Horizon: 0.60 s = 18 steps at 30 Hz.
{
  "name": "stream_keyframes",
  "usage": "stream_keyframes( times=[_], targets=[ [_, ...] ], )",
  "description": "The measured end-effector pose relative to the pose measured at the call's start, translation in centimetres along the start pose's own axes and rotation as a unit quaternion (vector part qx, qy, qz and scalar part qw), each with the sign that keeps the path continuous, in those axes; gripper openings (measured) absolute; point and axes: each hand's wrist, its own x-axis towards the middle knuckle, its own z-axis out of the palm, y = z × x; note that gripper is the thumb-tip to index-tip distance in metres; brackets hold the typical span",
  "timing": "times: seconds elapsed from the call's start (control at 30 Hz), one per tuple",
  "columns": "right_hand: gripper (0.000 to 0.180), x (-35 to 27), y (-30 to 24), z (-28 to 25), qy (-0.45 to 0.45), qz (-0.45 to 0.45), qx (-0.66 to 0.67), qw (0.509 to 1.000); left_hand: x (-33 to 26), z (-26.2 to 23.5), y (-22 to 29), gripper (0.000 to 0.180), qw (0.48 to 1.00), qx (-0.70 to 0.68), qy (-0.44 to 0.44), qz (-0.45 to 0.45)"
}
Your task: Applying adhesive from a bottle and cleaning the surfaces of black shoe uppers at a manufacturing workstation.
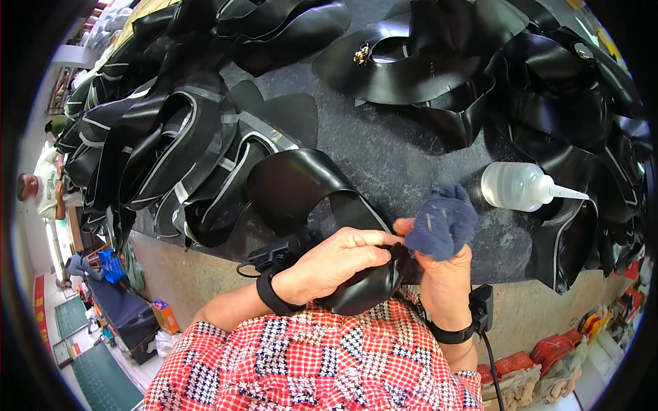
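A glossy black shoe upper (301, 185) curves over the near edge of the table, its lower part (360, 291) bent down against my checked clothing. My left hand (336, 260) grips its edge, index finger and thumb close together there. Bunched in my right hand (445, 277) is a dark blue cloth (445, 222), held beside my left fingertips at that same edge. The right fingers are partly hidden behind the cloth. Right of the cloth, a clear squeeze bottle (510, 186) with a white nozzle lies on its side.
Several black uppers with pale edging (185, 137) are heaped at the left. More glossy black pieces (555, 103) lie at the back and right, one with a gold-coloured ornament (361, 53). The dark tabletop (370, 147) shows between them. Another person (48, 185) is at the far left.
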Motion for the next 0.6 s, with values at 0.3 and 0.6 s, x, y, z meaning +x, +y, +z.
stream_keyframes(
  times=[0.3, 0.6],
  targets=[
    [0.022, 0.3, 1.9, 1.1, 0.02, -0.086, -0.13, 0.988, -0.6, 0.9, 0.1, 0.029, 0.996, 0.082, -0.033, 0.018],
    [0.011, 1.9, 0.3, -0.5, 0.077, 0.093, 0.101, 0.988, -0.7, -0.6, -0.6, 0.037, 0.993, -0.092, -0.063, -0.023]
  ],
)
